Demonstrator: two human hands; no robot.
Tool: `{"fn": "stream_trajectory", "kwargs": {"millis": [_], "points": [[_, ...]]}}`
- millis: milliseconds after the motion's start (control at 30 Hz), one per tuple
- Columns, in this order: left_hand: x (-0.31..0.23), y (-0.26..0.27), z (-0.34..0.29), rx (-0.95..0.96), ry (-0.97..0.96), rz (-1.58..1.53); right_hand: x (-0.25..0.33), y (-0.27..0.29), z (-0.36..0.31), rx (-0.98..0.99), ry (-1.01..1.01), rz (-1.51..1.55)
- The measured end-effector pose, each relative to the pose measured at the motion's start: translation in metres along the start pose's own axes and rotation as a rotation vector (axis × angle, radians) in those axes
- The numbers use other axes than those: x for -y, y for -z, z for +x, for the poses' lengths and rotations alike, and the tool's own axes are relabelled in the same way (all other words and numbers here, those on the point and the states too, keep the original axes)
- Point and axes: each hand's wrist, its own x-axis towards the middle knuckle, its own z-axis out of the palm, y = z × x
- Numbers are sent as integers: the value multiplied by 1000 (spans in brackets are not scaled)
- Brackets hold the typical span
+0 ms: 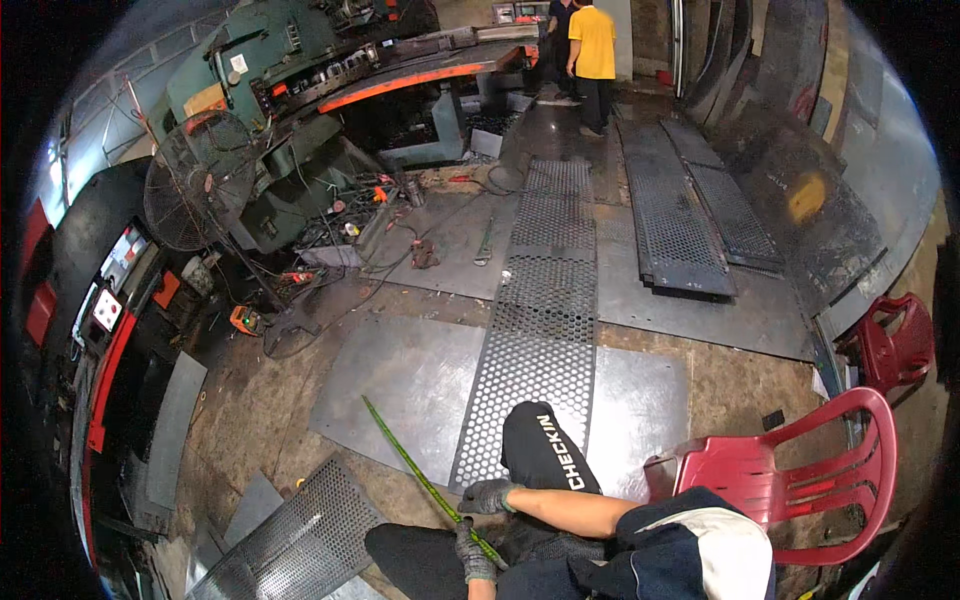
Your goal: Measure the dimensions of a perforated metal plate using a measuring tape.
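A long, thin green strip (410, 462) with dark mottling slants up and away to the left from my lap, tapering to a point at its far end. My left hand (472, 553), in a grey glove, is wrapped round its lower part, and the near end shows just beyond the fingers. Beside the strip, just above the left hand, is my right hand (487, 496), also gloved. Its fingers are curled with their tips close to the strip; whatever they pinch is too small to make out. Under my legs runs a long perforated metal sheet (540, 345).
A red plastic chair (830, 465) stands at my right. Another perforated sheet (290, 540) lies at near left; several more (680, 215) are stacked at far right. A pedestal fan (200, 185), cables and tools lie left, before a large green machine (225, 65). Two people (592, 50) stand far back.
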Motion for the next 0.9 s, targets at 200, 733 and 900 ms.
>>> {"fn": "stream_trajectory", "kwargs": {"millis": [200, 733, 900], "points": [[20, 24, 34, -17, -110, 44, -13, -19, 25, 37, 45, -19], [38, 66, 75, 66, -167, -11, -6, -37, 43, 59, 122, 12], [30, 36, 46, 37, -96, -1, -17, -31, 35, 72, 62, -5]]}}
